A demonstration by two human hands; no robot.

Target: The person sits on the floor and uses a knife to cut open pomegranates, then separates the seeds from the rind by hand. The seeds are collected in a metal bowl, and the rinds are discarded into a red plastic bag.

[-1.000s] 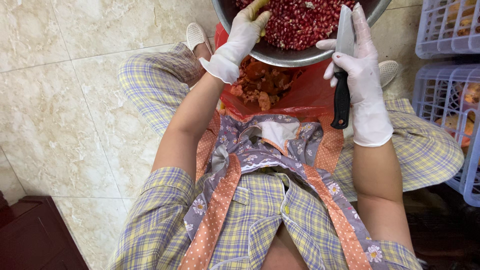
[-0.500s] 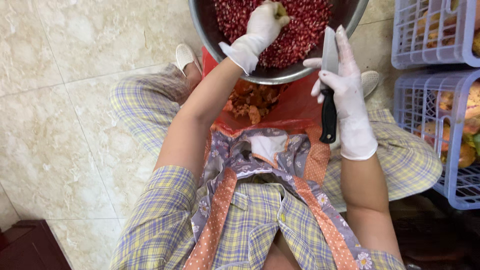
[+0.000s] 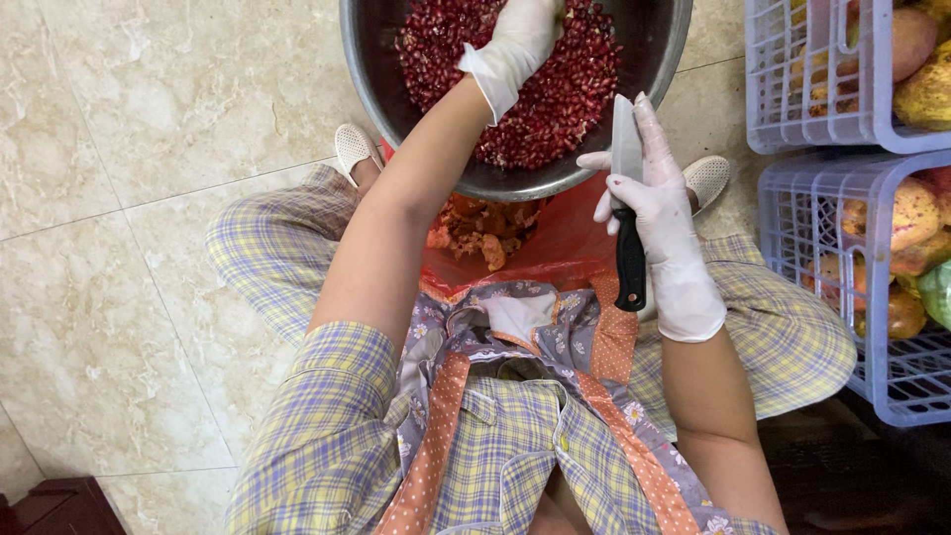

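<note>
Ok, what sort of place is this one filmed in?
Probably an informal fruit-preparation spot on a tiled floor, at home or behind a shop. A metal bowl holds pomegranate seeds, and plastic crates of whole fruit stand alongside.

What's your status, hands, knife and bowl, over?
Left hand down in the seeds inside the metal bowl. Right hand shut on the knife, blade up. Nothing blocking the bowl.

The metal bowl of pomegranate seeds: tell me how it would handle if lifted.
The metal bowl is probably stiff. It likely feels heavy, since red seeds fill much of it. Its smooth rim may be slippery, and loose seeds could shift or spill if it is tilted.
</note>
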